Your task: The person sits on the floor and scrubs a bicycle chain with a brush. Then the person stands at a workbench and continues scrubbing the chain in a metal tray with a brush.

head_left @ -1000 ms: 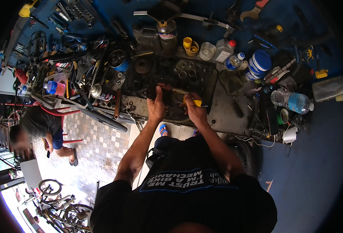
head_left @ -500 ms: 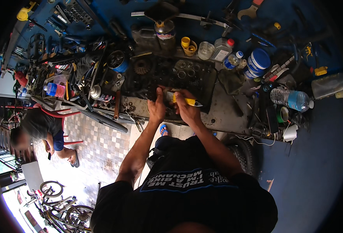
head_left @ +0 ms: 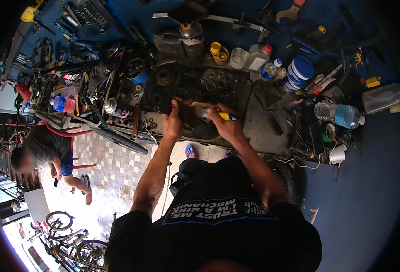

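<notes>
A paintbrush [head_left: 227,116] with a yellow handle, a metal ferrule and pale bristles is gripped in my right hand [head_left: 225,128]. Its bristle end points left, toward my left hand [head_left: 172,124]. The left hand is closed, thumb on top, on a dark part that blends into the dark background, so its kind is unclear. Both hands are over the near part of a black, greasy tray [head_left: 240,97]. Inside the tray lie a toothed bicycle cassette [head_left: 165,77] at the back left and several metal rings [head_left: 211,85] further right.
A spray can [head_left: 111,106] and a rusty-handled tool [head_left: 135,121] lie left of the tray. Behind stand yellow cups [head_left: 219,54], a grey bottle [head_left: 258,56] and a blue-white tub [head_left: 299,72]. A water bottle [head_left: 339,115] lies right. Another person [head_left: 50,147] sits at far left.
My left hand has shifted slightly left. The right hand has moved a little right and down with the brush, whose bristles now show. The seated person's feet have moved.
</notes>
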{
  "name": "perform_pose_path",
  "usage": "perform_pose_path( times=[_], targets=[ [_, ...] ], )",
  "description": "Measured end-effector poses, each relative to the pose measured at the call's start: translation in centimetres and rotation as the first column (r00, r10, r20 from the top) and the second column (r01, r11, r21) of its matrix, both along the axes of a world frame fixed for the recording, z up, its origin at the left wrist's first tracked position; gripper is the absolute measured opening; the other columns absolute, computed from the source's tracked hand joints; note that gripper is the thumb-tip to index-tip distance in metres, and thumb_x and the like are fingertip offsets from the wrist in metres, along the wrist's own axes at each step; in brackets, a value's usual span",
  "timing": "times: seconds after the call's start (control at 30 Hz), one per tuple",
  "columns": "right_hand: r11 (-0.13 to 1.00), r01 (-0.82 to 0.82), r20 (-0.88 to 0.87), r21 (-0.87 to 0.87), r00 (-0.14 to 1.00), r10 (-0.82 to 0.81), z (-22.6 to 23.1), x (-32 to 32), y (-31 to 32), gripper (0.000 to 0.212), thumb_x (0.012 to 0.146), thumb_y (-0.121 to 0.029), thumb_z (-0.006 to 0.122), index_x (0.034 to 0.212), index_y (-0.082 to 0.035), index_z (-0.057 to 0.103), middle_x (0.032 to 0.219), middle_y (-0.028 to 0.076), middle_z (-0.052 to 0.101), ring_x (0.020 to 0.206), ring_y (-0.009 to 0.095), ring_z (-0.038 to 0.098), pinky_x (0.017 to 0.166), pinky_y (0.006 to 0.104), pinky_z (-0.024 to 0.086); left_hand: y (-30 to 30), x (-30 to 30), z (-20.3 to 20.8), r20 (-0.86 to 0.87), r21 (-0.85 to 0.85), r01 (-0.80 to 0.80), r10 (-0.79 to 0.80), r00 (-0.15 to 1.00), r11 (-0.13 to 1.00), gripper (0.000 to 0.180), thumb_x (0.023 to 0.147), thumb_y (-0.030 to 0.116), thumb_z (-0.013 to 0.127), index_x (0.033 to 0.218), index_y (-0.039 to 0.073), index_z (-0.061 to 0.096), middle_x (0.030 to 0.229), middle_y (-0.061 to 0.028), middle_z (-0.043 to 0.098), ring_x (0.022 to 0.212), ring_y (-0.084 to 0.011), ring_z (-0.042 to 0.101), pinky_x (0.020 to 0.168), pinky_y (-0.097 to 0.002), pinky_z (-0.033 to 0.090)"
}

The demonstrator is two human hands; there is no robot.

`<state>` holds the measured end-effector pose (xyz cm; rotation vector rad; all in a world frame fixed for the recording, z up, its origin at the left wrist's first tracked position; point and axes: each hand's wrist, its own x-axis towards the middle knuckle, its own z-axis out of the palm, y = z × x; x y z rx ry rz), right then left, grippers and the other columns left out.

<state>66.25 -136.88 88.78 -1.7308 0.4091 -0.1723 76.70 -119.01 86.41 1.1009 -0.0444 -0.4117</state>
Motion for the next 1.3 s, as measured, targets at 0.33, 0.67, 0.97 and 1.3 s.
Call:
perform_pose_path(
  times=[0.33, 0.67, 0.97, 1.3],
  targets=[
    [0.994, -0.041, 0.175, 0.103, 0.984, 0.022, -0.4, -1.3, 1.3, 0.02, 0.1, -0.011, 0.075, 0.117, 0.001, 0.073, 0.096, 0.006, 0.076, 0.086, 0.009, 0.068, 0.078, 0.026, 0.055, 0.9, 0.4, -0.1, 0.036, -0.002, -0.002, 0.002, 0.999, 1.0, 0.033, 0.111, 0.043, 0.053, 0.119, 0.01, 0.053, 0.115, -0.0252, 0.075, 0.097, -0.0301, 0.075, 0.084, -0.0423, 0.062],
    [1.0, -0.006, 0.215, 0.025, 0.977, 0.0, 0.1, -1.9, 1.5, 0.022, 0.101, -0.013, 0.074, 0.118, 0.0, 0.074, 0.092, 0.004, 0.074, 0.085, 0.006, 0.067, 0.077, 0.0247, 0.055, 0.3, -0.1, 0.9, -0.01, -0.031, 0.001, -0.002, 1.0, 1.0, 0.031, 0.111, 0.039, 0.055, 0.116, 0.008, 0.055, 0.112, -0.0224, 0.075, 0.098, -0.0298, 0.076, 0.085, -0.0424, 0.062],
    [0.984, -0.042, 0.087, -0.171, 0.994, 0.058, -3.1, -3.8, -2.0, 0.023, 0.101, -0.023, 0.074, 0.116, -0.005, 0.074, 0.089, 0.006, 0.073, 0.083, 0.008, 0.067, 0.077, 0.0278, 0.054, 0.8, 0.1, 1.5, -0.049, 0.052, 0.145, -0.142, 0.989, 0.988, 0.031, 0.111, 0.038, 0.059, 0.108, 0.007, 0.064, 0.103, -0.0056, 0.073, 0.098, -0.0148, 0.067, 0.084, -0.0315, 0.054],
    [0.994, 0.075, 0.231, 0.082, 0.968, -0.093, -4.3, -2.4, 0.9, 0.026, 0.104, -0.024, 0.071, 0.119, -0.002, 0.072, 0.09, 0.0, 0.067, 0.081, 0.004, 0.059, 0.072, 0.0225, 0.049, 0.2, 0.0, 1.7, 0.223, 0.252, 0.061, -0.119, 0.967, 0.966, 0.033, 0.111, 0.036, 0.059, 0.108, 0.006, 0.07, 0.102, -0.0002, 0.07, 0.096, -0.011, 0.06, 0.086, -0.0302, 0.049]
  ],
)
